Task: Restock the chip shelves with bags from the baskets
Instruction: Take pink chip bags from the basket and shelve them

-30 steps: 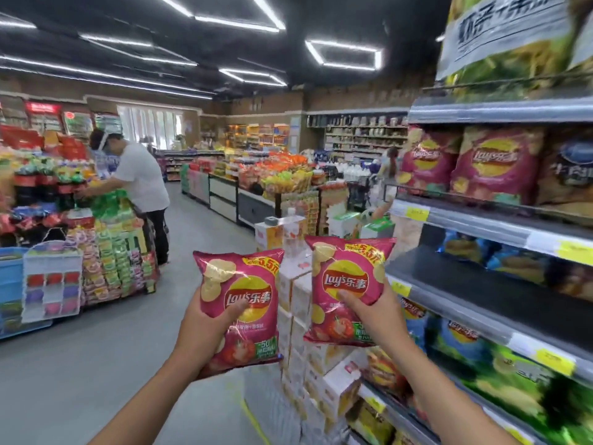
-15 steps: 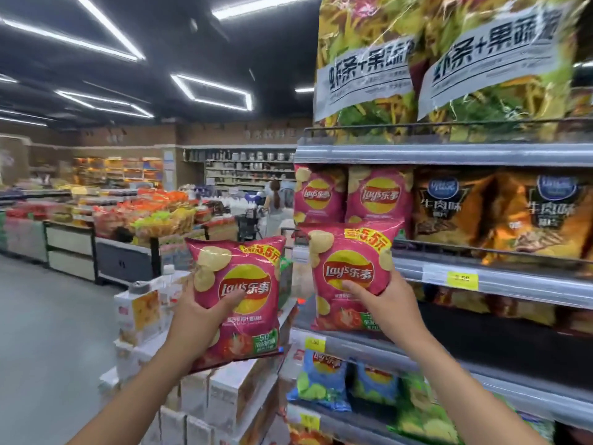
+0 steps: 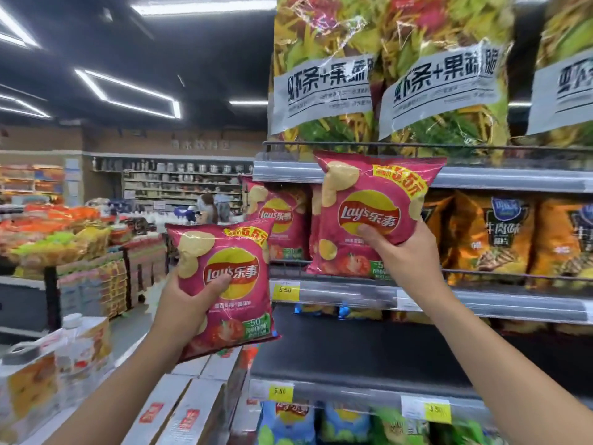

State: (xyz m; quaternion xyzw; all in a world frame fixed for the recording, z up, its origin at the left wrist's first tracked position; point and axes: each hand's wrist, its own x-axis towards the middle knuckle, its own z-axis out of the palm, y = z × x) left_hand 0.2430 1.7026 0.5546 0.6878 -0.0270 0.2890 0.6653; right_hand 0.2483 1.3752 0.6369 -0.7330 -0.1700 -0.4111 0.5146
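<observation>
Both hands pinch pink Lay's bags low on their faces, thumb in front and fingers behind. The right hand [image 3: 407, 252] holds the raised bag [image 3: 369, 213] up in front of the middle shelf [image 3: 513, 305], overlapping the matching pink bags [image 3: 284, 220] standing there. The left hand [image 3: 189, 303] holds the lower bag [image 3: 224, 284] out beside the shelf end, above stacked boxes [image 3: 192, 409].

The main risk, as I judge it, is the wire rail [image 3: 513, 276] along the shelf front (the raised bag's bottom edge hangs about level with it). Pushed in too low, the bag would catch and crumple, or slip from the pinch. Pushed in hard, it could topple the standing pink bags or crowd the orange bags [image 3: 494, 236] alongside. A one-handed pinch on slick foil is loose too, so the lower bag may slide out while attention is on the shelf.
</observation>
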